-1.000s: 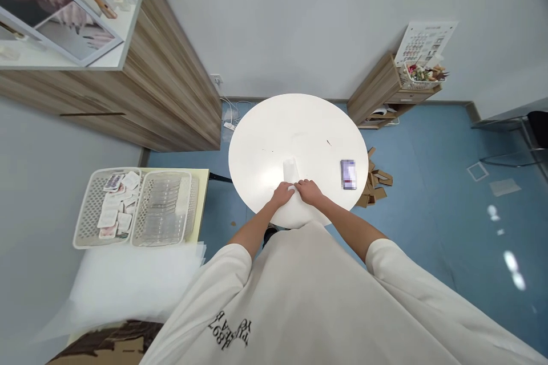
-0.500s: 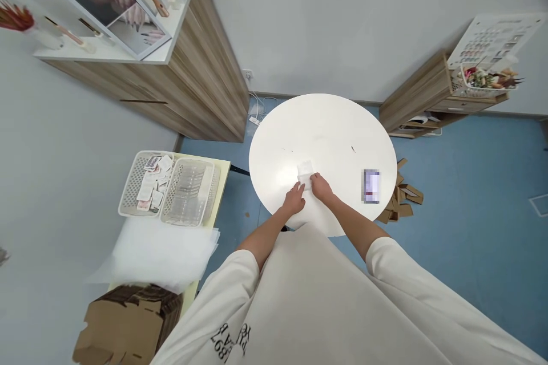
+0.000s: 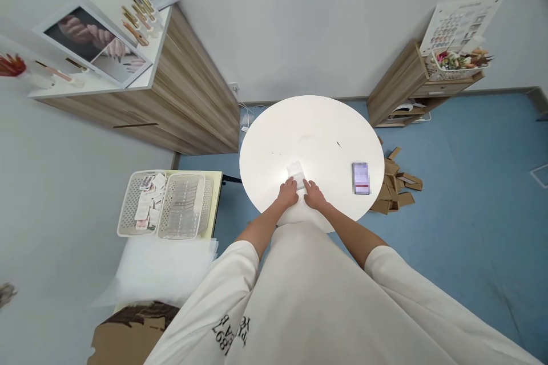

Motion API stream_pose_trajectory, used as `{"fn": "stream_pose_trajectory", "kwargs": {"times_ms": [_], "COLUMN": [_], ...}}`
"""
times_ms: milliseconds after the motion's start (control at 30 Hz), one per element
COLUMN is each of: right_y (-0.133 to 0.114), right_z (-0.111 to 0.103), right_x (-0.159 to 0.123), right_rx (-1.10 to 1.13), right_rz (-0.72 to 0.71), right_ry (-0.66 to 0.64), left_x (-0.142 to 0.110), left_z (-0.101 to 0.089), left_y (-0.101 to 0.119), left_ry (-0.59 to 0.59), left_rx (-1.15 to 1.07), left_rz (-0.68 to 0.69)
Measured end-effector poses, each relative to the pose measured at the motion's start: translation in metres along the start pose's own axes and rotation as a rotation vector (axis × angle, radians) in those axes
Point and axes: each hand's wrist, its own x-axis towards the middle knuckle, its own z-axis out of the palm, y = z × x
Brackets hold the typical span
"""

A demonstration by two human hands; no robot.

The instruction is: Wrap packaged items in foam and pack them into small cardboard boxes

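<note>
A small, flat white packet (image 3: 295,170), which looks wrapped in thin translucent foam sheet, lies on the round white table (image 3: 312,120) close to my body. My left hand (image 3: 288,193) grips its near left corner with bent fingers. At the near right corner, my right hand (image 3: 314,195) pinches the edge, thumb and fingers close together. Whatever is inside the packet is hidden. A phone (image 3: 361,178) with a blurred screen rests on the table to the right of my hands.
On the left side table, white baskets hold small cards (image 3: 148,199) and clear plastic pieces (image 3: 182,205). Foam sheets (image 3: 166,268) and flattened cardboard boxes (image 3: 128,336) lie nearer. Cardboard pieces (image 3: 391,185) cover floor at right. Cabinets (image 3: 201,91) stand behind.
Both hands have shifted along the packet's near edge, and its near part looks more folded together. My right hand has moved from its right side to the near corner. The camera view has shifted slightly.
</note>
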Motion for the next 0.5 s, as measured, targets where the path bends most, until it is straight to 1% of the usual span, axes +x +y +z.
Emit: {"fn": "stream_pose_trajectory", "kwargs": {"times_ms": [100, 200, 300, 400, 500], "right_y": [0.007, 0.017, 0.028, 0.033, 0.032], "right_z": [0.004, 0.007, 0.012, 0.016, 0.018], "right_x": [-0.006, -0.011, -0.010, -0.005, 0.002], "right_rx": [0.156, 0.279, 0.372, 0.477, 0.577], "right_rz": [0.037, 0.047, 0.043, 0.032, 0.000], "right_ry": [0.023, 0.005, -0.001, 0.043, 0.106], "left_x": [0.001, 0.003, 0.008, 0.010, 0.006], "left_z": [-0.001, -0.002, -0.001, 0.005, 0.013], "left_y": [0.002, 0.005, 0.011, 0.017, 0.017], "left_ry": [-0.004, 0.009, 0.022, 0.065, 0.093], "left_rx": [0.049, 0.120, 0.130, 0.118, 0.107], "left_rz": [-0.010, -0.012, -0.043, -0.084, -0.073]}}
